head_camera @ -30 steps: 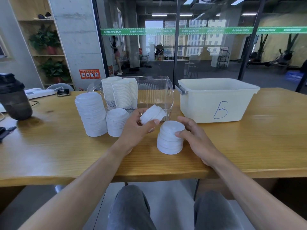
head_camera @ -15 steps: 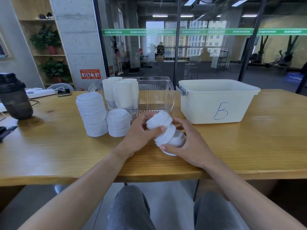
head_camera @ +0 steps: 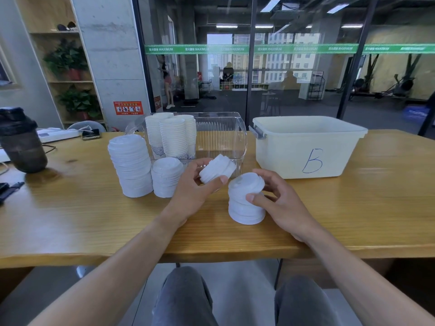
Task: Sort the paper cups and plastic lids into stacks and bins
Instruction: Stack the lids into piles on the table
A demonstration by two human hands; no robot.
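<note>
My left hand [head_camera: 195,187] grips a small tilted bundle of white plastic lids [head_camera: 217,168] just above the table. My right hand [head_camera: 280,203] holds a short stack of white lids [head_camera: 246,201] that stands on the table, thumb on its front, fingers behind. To the left stand a tall lid stack [head_camera: 130,164] and a lower lid stack [head_camera: 166,176]. Stacks of white paper cups [head_camera: 171,135] fill the left part of a clear plastic bin [head_camera: 226,135]. A white bin marked B [head_camera: 306,147] sits to the right.
A dark shaker bottle [head_camera: 21,140] stands at the table's left, with a power strip [head_camera: 56,134] and a phone [head_camera: 90,134] behind it. A dark strap [head_camera: 9,188] lies at the left edge. The wooden table [head_camera: 70,208] ends close to my knees. A glass wall is behind.
The stack under my right hand was tilted against the bundle half a second ago and now stands upright on the table. My left hand's bundle has drawn apart from it, up and left.
</note>
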